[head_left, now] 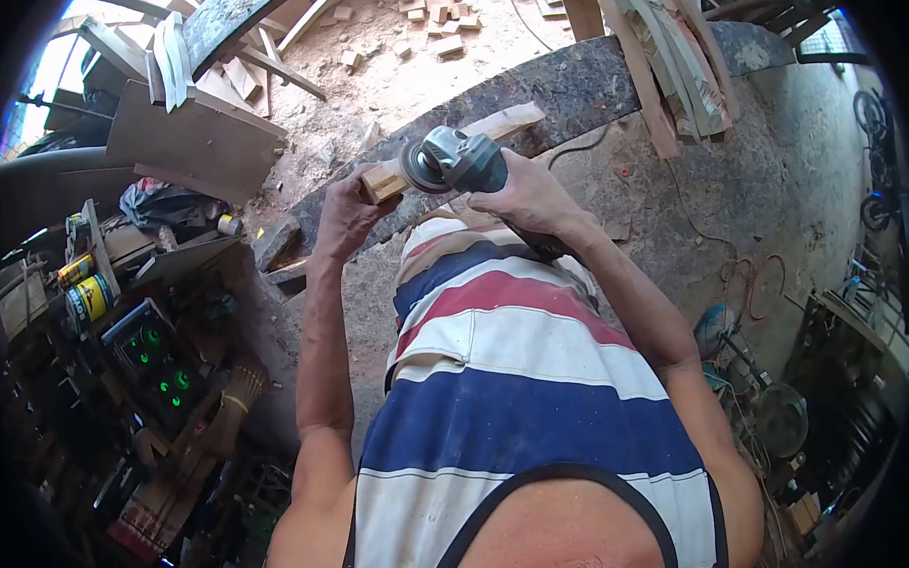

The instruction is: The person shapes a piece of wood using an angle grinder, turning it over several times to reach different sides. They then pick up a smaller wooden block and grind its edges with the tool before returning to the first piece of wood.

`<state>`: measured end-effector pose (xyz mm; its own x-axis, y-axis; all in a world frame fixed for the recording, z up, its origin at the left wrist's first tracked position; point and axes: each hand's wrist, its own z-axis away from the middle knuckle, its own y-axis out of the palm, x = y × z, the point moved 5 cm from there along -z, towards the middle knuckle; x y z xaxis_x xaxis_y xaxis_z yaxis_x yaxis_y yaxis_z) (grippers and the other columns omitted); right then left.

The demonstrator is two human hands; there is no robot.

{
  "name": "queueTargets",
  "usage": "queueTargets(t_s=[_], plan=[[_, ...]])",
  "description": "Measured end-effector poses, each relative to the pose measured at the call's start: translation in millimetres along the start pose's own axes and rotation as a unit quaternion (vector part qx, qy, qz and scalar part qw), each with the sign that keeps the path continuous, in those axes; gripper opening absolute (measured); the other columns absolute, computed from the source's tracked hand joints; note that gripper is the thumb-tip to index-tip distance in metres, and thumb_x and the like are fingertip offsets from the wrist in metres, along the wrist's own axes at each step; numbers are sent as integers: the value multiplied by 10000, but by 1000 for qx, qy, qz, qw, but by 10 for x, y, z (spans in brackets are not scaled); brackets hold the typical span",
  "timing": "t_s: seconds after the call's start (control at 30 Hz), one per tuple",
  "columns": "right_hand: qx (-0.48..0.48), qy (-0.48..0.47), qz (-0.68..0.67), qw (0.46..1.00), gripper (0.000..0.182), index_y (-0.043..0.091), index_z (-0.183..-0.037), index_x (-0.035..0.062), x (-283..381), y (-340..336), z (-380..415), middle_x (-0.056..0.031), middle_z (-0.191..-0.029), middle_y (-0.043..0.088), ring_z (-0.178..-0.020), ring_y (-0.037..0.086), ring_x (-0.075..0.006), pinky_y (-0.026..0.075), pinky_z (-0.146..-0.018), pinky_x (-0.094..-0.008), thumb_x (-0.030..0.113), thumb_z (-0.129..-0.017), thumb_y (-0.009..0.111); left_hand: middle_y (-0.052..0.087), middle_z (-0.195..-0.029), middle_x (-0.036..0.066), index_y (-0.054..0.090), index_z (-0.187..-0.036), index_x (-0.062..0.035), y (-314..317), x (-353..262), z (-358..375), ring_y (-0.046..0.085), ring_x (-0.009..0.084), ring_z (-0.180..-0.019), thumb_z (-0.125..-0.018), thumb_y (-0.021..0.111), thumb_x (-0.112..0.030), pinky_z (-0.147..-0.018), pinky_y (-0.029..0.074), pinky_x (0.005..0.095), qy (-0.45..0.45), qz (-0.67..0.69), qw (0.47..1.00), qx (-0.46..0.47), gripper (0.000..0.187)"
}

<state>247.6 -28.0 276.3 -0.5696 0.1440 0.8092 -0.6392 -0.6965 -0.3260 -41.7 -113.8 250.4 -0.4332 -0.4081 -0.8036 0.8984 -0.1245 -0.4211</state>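
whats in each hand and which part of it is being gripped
The right hand holds an angle grinder by its body. The left hand holds a small wood block by the end away from the disc.

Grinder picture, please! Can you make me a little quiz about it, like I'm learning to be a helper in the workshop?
1. True or false: the right hand holds the grinder.
2. What do the fingers of the left hand hold?
A) a paintbrush
B) a wooden block
C) a cup
3. Fill the gap: beyond the hands, many small wood pieces lie scattered on the ____.

Key: 1 true; 2 B; 3 floor
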Motion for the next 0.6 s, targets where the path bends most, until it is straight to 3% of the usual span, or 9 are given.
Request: queueTargets(t_s=[0.17,0.27,0.47,0.6], plan=[[-37,51,105,992,708,670,-1267,-31,-250,16,-43,-307,-1081,780,-1058,772,-475,608,-941,-523,455,-796,879,821,-1105,31,749,-1281,-50,-20,-129,23,736,97,-1030,-925,902,-108,-938,599,310,14,-10,1000,8,392],[-65,33,114,991,696,663,-1231,-42,-202,-6,-5,-322,-1060,776,-1046,771,-490,613,-920,-534,468,-804,870,820,-1104,28,746,-1304,-58,-7,43,-30,734,98,-1023,-923,902,-94,-930,602,313,12,-16,1000,10,413],[-123,87,132,980,670,665,-1212,-31,-462,-71,45,-333,-1068,775,-1059,763,-508,610,-923,-543,486,-828,851,828,-1128,105,726,-1346,-53,-39,180,-51,778,166,-1037,-900,923,-117,-946,635,348,-5,-3,1000,22,493],[-62,66,69,994,719,683,-1317,-8,-389,83,44,-293,-1142,783,-1120,769,-453,599,-984,-497,489,-831,867,830,-1122,105,729,-1358,-66,-59,51,-11,779,166,-1030,-897,927,-132,-951,633,348,18,-36,999,3,506]])
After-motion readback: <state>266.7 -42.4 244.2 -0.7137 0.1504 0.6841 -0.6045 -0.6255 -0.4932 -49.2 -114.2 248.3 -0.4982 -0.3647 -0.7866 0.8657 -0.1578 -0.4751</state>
